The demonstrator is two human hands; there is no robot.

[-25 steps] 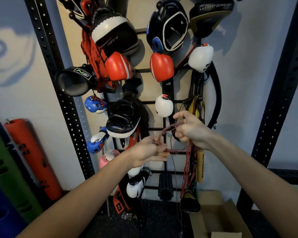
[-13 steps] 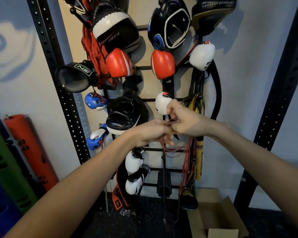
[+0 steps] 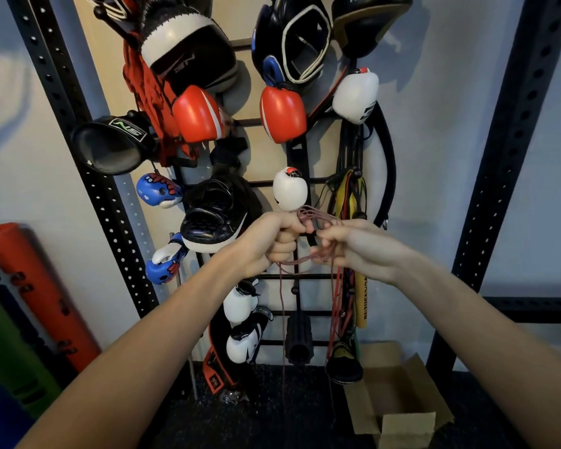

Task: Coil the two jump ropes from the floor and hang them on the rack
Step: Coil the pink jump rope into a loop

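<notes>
Rack [image 3: 300,277] behind; both hands' fingers [image 3: 284,246] curled tight, gripping reddish jump rope [image 3: 318,218] coils.

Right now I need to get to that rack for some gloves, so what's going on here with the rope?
A person stands at the wall rack, coiling a thin reddish jump rope. The left hand has a closed grip on the gathered loops, just below a white boxing glove. The right hand pinches more strands beside it. One length of the rope trails down toward the floor, so the coil is not finished and nothing is hung yet.
</notes>
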